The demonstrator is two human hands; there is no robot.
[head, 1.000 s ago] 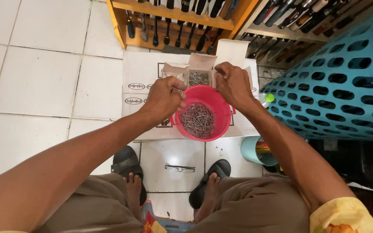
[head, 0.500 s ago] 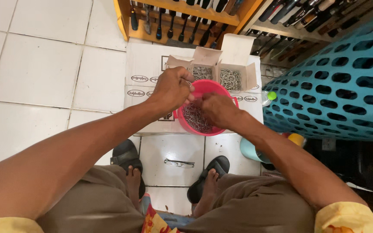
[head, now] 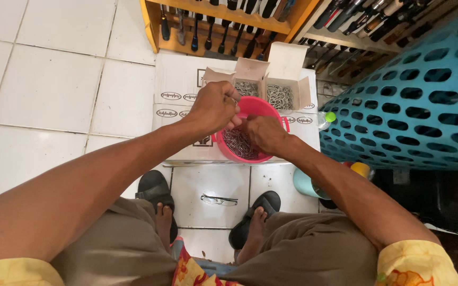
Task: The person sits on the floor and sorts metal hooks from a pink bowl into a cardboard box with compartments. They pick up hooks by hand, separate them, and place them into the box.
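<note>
eyeglasses (head: 219, 199) lay on floor tiles below the grip | blue perforated basket (head: 414, 100) sat off right | tool rack (head: 223, 24) stood up top

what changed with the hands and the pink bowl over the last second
The right hand came down from the small open boxes into the pink bowl of small metal pieces. The left hand stayed closed at the bowl's rim; what it pinches is unclear. Bowl and boxes kept their places.

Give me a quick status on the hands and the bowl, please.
Left hand closed above pink bowl, pinching something small. Right hand inside bowl, on metal bits. Two open boxes just behind; nothing in the way.
</note>
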